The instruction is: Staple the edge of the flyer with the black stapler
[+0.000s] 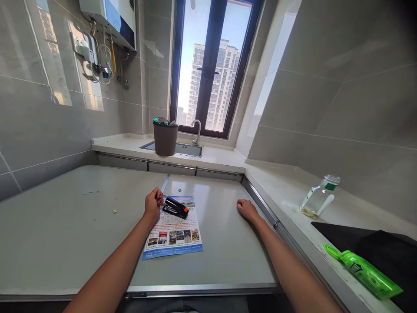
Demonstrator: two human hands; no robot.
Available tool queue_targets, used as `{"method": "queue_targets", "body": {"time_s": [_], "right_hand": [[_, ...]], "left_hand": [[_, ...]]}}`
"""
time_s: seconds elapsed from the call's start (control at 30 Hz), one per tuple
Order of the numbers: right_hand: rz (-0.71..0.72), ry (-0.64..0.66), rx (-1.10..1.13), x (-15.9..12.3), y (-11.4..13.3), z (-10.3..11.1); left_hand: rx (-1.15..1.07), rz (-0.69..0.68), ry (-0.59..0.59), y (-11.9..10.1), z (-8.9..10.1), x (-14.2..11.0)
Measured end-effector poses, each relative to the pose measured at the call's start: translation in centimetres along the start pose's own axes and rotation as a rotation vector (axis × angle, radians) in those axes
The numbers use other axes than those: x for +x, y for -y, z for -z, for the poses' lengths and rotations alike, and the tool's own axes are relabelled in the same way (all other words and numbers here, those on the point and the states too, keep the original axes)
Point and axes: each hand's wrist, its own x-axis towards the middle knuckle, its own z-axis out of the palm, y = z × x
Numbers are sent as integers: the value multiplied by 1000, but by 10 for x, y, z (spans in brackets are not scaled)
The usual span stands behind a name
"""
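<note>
My left hand (153,202) rests on the table in a loose fist at the left edge of a printed flyer (174,239). Nothing shows in its curled fingers. A black stapler (174,208) with an orange-red tip lies across the upper part of the flyer, just right of that hand. Two small dark pieces (179,190), too small to name for certain, sit beyond the flyer. Near the table's right edge, my right hand (248,209) lies closed on the surface, apart from the flyer, with no object visible in it.
A small yellowish scrap (114,211) lies on the table (65,234). Behind it, a brown bin (166,139) stands by the sink (189,150) and faucet (196,130). The right counter holds a glass jar (314,200), a green bottle (368,271) and black cloth (384,243).
</note>
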Motion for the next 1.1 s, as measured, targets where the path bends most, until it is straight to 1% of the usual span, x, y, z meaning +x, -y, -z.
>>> {"method": "queue_targets", "body": {"time_s": [0.1, 0.17, 0.23, 0.37, 0.57, 1.1], "right_hand": [[18, -31, 19, -11, -31, 6], [36, -44, 47, -13, -41, 4], [41, -55, 77, -12, -45, 1], [55, -72, 136, -10, -47, -2], [66, -91, 173, -11, -47, -1], [38, -66, 144, -12, -43, 1]], "left_hand": [[4, 7, -4, 0, 2, 1], [10, 8, -10, -1, 5, 2], [14, 1, -25, -2, 7, 4], [5, -3, -23, -4, 10, 7], [-11, 31, -24, -4, 9, 6], [-13, 43, -9, 0, 10, 6]]}}
